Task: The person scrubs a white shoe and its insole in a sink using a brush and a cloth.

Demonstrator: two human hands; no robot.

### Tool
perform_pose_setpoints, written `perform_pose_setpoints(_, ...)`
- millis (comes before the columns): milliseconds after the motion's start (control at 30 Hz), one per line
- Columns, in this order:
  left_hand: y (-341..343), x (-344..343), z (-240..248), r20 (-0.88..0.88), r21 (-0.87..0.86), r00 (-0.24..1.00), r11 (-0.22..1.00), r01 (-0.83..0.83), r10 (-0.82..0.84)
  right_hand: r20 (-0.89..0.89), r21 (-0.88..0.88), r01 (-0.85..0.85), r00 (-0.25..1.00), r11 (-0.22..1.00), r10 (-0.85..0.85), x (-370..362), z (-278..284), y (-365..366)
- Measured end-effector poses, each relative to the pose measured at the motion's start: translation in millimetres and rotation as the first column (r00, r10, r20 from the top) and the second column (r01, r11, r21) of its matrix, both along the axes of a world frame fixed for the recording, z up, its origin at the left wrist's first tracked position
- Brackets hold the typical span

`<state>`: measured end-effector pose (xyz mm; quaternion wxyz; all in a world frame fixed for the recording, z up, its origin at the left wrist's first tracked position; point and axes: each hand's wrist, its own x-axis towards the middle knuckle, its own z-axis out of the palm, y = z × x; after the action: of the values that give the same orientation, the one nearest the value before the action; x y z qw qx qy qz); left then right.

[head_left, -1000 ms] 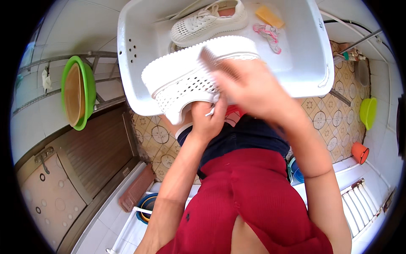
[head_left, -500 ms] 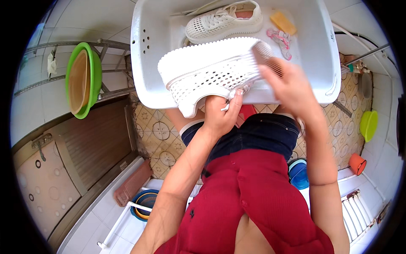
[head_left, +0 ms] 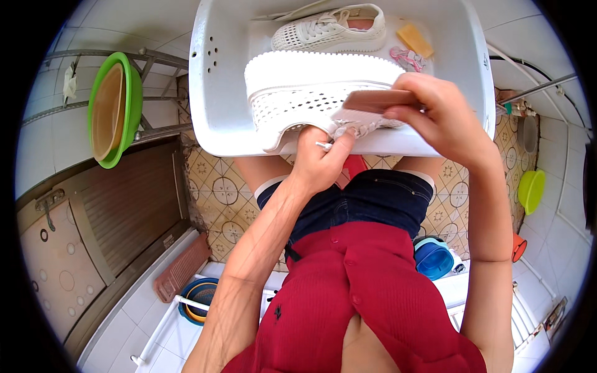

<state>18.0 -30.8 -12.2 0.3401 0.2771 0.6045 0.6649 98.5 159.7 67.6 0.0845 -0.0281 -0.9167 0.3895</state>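
Observation:
My left hand (head_left: 318, 160) grips a white perforated sneaker (head_left: 292, 104) by its opening, fingers inside and thumb near the laces. The shoe lies tilted on its side, its thick ridged sole turned away from me, above the near part of a white sink (head_left: 214, 124). A brown-pink scrub brush (head_left: 378, 101) with pale bristles is pinched in my right hand (head_left: 443, 115). Its bristles are at the shoe's lace area; whether they touch is hard to tell. Behind, a second white sneaker (head_left: 329, 32) rests in the sink.
A yellow bar of soap (head_left: 415, 40) and a crumpled pink-white item (head_left: 407, 58) lie in the sink's far right. Green and tan basins (head_left: 135, 112) hang on a metal rack at left. A blue tub (head_left: 433, 260) stands behind me on the right, a lime basin (head_left: 532, 191) by the right wall.
My right hand has turned the brush, and its head has moved left and down from the toe to the lace area. The held sneaker has shifted slightly right.

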Motion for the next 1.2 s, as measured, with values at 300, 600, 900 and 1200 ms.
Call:
perform_pose_setpoints(300,3,-1,8,-0.081,-0.004,0.997,1.000,-0.003,0.002,0.052,0.292,0.074,0.994,0.954,-0.093,-40,-3,-1)
perform_pose_setpoints(600,1,-3,-2,-0.200,-0.020,0.980,1.000,0.018,-0.021,-0.024,0.350,0.016,1.000,0.937,-0.008,-59,0,-8)
perform_pose_setpoints(900,1,-2,-5,-0.193,0.006,0.981,1.000,0.005,-0.003,-0.072,0.435,-0.024,0.996,0.900,0.062,-61,14,-26)
perform_pose_setpoints(1200,-1,2,-1,-0.141,-0.019,0.989,0.999,-0.044,0.041,-0.018,0.297,0.012,1.000,0.955,-0.007,-53,11,-12)
